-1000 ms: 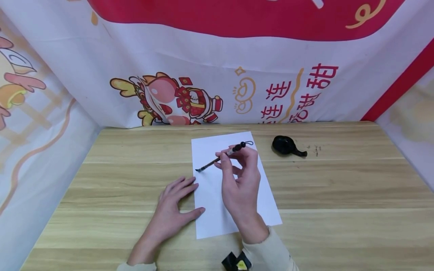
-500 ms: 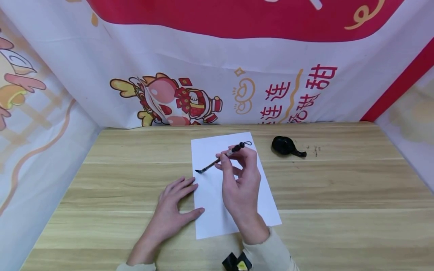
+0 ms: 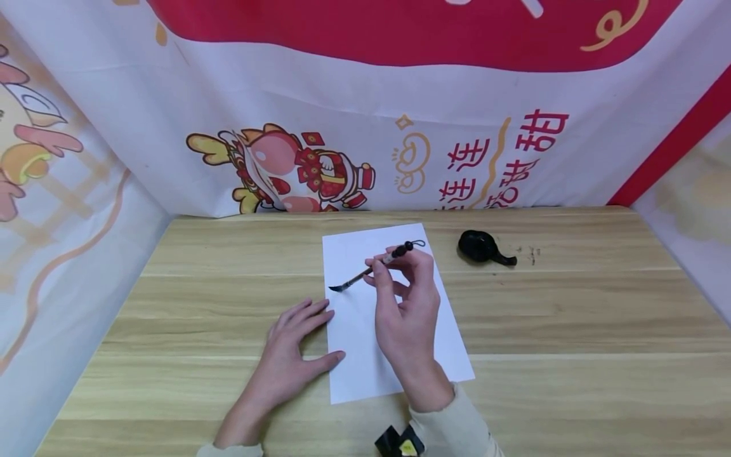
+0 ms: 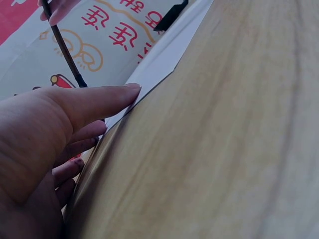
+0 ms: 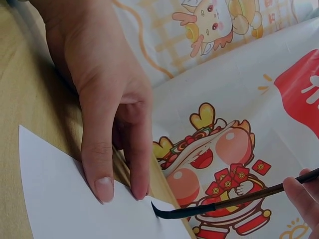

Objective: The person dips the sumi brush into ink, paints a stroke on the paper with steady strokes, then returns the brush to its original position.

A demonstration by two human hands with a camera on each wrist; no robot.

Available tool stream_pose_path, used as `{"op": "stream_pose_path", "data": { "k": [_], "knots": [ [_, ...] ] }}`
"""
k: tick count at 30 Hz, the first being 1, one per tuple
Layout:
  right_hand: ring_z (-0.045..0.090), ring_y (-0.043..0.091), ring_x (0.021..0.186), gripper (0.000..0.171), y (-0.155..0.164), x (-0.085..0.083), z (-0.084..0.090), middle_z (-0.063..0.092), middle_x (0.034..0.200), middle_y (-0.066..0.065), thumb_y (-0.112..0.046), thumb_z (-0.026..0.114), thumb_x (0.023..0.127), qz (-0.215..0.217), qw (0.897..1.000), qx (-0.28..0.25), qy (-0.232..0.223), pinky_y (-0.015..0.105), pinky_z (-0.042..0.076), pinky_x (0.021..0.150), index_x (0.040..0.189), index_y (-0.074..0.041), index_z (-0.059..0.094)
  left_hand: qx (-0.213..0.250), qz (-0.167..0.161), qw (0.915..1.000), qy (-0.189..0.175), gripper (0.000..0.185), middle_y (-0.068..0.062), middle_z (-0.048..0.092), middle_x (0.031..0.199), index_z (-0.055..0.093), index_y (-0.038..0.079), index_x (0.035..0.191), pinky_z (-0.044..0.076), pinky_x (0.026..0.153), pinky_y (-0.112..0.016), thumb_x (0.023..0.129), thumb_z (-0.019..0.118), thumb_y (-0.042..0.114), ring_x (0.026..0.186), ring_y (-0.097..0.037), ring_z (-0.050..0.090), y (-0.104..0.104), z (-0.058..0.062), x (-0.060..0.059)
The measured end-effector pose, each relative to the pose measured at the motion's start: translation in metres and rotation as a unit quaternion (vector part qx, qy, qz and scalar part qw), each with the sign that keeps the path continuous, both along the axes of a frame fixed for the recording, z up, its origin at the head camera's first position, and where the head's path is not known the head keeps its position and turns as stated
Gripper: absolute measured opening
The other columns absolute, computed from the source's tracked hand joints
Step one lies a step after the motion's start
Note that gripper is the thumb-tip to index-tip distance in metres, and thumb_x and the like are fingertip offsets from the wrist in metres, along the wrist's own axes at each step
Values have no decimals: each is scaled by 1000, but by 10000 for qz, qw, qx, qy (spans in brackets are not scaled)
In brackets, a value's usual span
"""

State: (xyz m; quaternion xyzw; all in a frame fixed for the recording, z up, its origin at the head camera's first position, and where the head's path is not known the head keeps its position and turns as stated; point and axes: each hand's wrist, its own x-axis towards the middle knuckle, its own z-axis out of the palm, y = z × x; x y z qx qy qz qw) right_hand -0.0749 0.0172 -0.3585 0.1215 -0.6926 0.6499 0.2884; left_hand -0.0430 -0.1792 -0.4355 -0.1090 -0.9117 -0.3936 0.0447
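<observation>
A sheet of white paper (image 3: 356,355) lies slightly turned on the wooden table. My right hand (image 3: 408,311) pinches a writing brush (image 3: 356,279) between thumb and fingers, its looped end pointing up and right. In the right wrist view the brush's dark bristles (image 5: 174,213) bend, with the tip at the paper's surface near its left edge. My left hand (image 3: 294,355) rests with spread, relaxed fingers, and its thumb and fingertips touch the paper's left edge. The left wrist view shows that thumb (image 4: 107,99) over the paper's edge.
A black ink dish (image 3: 480,245) with a short handle stands right of the paper, with small dark marks (image 3: 533,254) beside it. A black object with a yellow patch (image 3: 400,441) sits by the right sleeve. Printed cloth (image 3: 342,82) hangs behind the table.
Both hands stay nearly in place. The brush has tilted or lowered very slightly, and its bristles look more bent and spread sideways than a second ago.
</observation>
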Motion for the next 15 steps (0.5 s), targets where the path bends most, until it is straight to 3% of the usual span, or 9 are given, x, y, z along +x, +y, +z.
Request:
{"op": "stream_pose_path", "data": {
  "k": [15],
  "knots": [
    [76,24,109,28,-1,-1,-2,66,118,17,-7,66,106,-164,9998,61,-28,34,68,83,128,3,52,-34,19,10000,-32,64,-1,61,159,73,15,139,27,122,-70,82,93,33,155,-38,44,1,0,0]
  ]
}}
